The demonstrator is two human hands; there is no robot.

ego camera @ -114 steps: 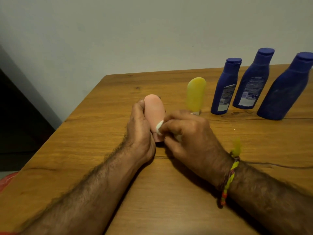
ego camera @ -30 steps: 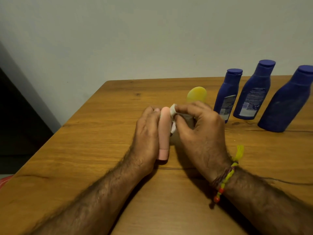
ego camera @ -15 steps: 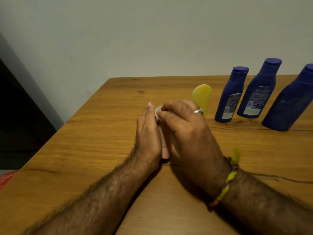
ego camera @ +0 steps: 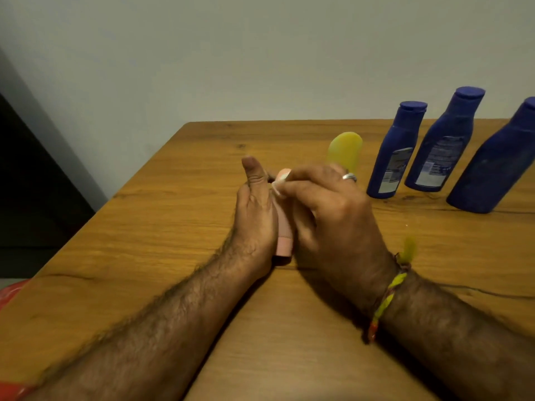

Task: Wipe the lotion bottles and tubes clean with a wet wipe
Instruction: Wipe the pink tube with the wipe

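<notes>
A pink tube (ego camera: 284, 230) stands cap-down on the wooden table (ego camera: 162, 227), mostly hidden between my hands. My left hand (ego camera: 254, 215) holds it from the left side, thumb pointing up. My right hand (ego camera: 327, 215) pinches a small white wet wipe (ego camera: 278, 189) against the tube's upper end. Behind my right hand stands a yellow tube (ego camera: 346, 149). Three dark blue lotion bottles stand upright at the right: a small one (ego camera: 396, 151), a middle one (ego camera: 447, 140) and a large one (ego camera: 498, 160) cut by the frame edge.
The table's left edge runs diagonally, with dark floor beyond it. A grey wall stands just behind the table's far edge. Something red (ego camera: 8, 293) shows at the lower left past the table.
My right hand with the wipe has slid up to the pink tube's upper end. My left thumb has lifted off and now points up. The tube's tip shows above my fingers.
</notes>
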